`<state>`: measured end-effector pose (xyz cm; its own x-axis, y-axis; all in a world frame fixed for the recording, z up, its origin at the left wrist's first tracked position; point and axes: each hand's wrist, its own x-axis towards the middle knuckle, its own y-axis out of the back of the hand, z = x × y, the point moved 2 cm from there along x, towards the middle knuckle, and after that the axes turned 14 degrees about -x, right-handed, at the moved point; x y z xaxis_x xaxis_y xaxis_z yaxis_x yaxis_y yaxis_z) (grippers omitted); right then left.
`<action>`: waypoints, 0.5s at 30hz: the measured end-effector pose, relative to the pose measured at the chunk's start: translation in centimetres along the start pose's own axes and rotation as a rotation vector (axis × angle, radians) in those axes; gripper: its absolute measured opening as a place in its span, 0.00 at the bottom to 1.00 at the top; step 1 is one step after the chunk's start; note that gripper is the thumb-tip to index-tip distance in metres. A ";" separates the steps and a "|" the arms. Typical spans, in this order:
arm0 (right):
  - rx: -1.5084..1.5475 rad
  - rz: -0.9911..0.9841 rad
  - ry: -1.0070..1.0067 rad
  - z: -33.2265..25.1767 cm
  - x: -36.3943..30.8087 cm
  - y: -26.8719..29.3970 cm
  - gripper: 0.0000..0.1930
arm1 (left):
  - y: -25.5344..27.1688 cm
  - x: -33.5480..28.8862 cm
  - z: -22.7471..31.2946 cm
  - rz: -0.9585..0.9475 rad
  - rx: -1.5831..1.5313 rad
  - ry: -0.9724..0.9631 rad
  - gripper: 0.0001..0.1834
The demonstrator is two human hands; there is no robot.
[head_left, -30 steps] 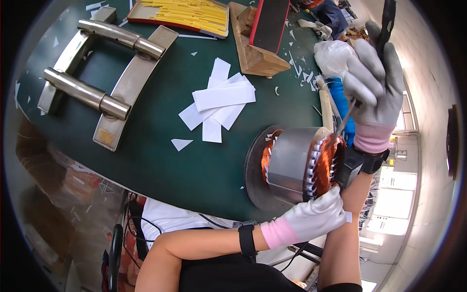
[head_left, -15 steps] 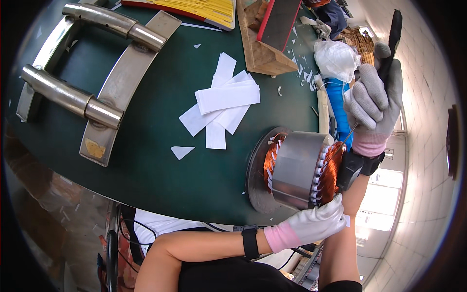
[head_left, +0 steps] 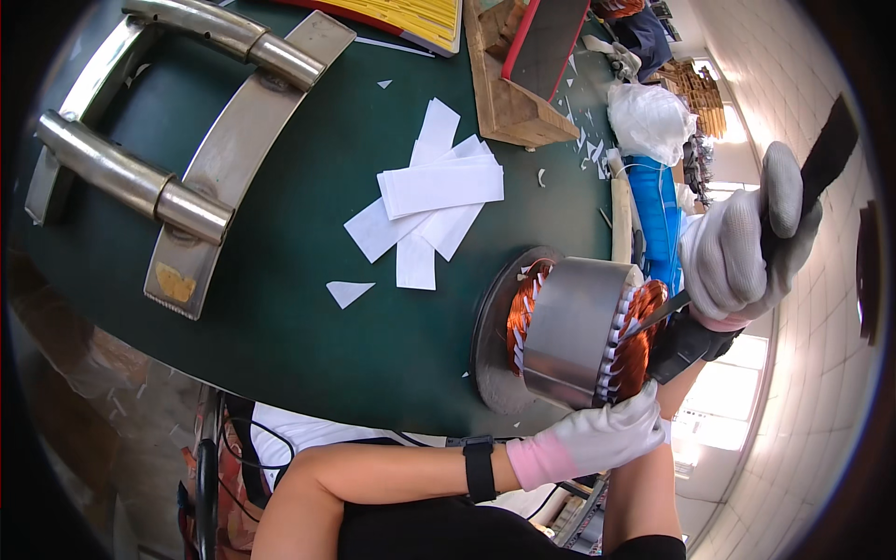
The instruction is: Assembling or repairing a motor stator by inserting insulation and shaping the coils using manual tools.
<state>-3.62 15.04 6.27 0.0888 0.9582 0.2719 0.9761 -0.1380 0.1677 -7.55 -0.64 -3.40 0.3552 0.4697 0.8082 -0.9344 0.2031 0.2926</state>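
Note:
A motor stator (head_left: 571,329), a grey steel cylinder with copper windings and white insulation slips, lies on its side on a round metal plate (head_left: 492,350) at the green table's near edge. My left hand (head_left: 607,432), in a white glove, grips the stator's lower end. In a grey glove, my right hand (head_left: 742,247) is closed on a black-handled tool (head_left: 821,159). The tool's thin metal blade (head_left: 653,319) reaches down into the copper winding at the stator's right end.
A pile of white paper strips (head_left: 429,201) lies in the middle of the green table (head_left: 261,317). A steel frame with two tube handles (head_left: 177,159) sits at the left. A wooden block stand (head_left: 513,89), a yellow sheet (head_left: 411,14), a blue object (head_left: 658,224) and a white bag (head_left: 649,117) lie farther back.
My right hand with the tool has dropped lower and closer to the stator, its blade now in the winding. The view has shifted so the table items sit higher.

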 end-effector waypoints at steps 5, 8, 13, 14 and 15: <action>0.279 -0.678 -0.228 0.9 1.1 -1.4 0.14 | -0.6 -0.6 -0.1 0.114 0.034 -0.018 0.09; 0.121 -0.654 -0.335 0.4 1.1 -2.5 0.12 | -1.1 -0.8 0.8 0.101 -0.043 0.002 0.12; -0.001 -0.549 -0.711 2.6 2.6 -1.8 0.13 | -1.3 -0.2 1.7 0.009 0.000 0.053 0.13; -0.018 -0.124 -0.601 1.8 1.0 -3.7 0.12 | -1.3 -0.2 1.8 0.024 0.007 0.091 0.13; 0.198 -0.672 -0.531 2.3 2.3 -0.1 0.10 | -1.2 -0.3 1.9 0.021 0.000 0.090 0.13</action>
<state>-3.05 17.88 4.68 -0.4844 0.8179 -0.3106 0.8672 0.4958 -0.0469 -6.59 -2.63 -3.06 0.3361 0.5493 0.7650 -0.9418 0.1921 0.2758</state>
